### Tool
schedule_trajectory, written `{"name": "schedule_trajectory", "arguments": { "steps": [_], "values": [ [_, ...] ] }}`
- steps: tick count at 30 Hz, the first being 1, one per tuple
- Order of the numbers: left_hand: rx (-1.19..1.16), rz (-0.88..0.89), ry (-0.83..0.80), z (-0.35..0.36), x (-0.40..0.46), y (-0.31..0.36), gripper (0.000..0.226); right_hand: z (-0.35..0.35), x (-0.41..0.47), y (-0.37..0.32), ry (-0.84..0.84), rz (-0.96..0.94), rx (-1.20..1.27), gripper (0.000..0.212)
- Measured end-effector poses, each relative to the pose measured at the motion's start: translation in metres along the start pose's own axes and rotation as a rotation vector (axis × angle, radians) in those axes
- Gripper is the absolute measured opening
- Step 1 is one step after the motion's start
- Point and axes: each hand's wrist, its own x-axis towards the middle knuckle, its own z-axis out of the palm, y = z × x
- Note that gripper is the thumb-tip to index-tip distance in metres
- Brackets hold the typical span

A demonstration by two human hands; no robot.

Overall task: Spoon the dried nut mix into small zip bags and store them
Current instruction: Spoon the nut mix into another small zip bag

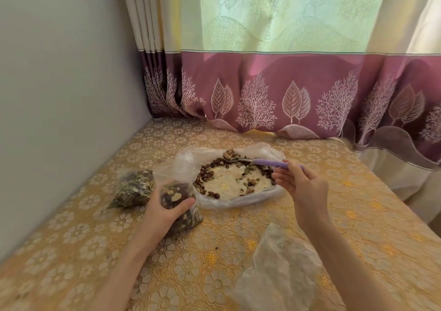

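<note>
Head view: the left hand [164, 205] grips a small bag [177, 203] partly filled with nut mix, held upright on the counter [334, 203] just left of the big bag [238, 177]. The right hand [303, 186] pinches the purple handle of a spoon [260, 161], whose bowl carries a heap of nuts over the big bag's far rim. Mix [210, 174] lies in a ring inside the big bag. 1 filled bag [133, 189] lies further left. Empty bags [279, 270] lie near the right forearm.
</note>
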Motion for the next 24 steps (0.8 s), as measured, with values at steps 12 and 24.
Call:
{"name": "schedule_trajectory", "arguments": {
  "steps": [12,24],
  "values": [
    [-0.043,-0.010,-0.013,-0.001,0.000,0.002,0.059,0.046,-0.021,-0.025,-0.420,-0.026,-0.015,0.016],
    [-0.005,0.005,-0.016,0.001,-0.001,0.004,0.074,0.029,-0.004,-0.022,-0.392,-0.055,0.019,0.021]
  ]
}}
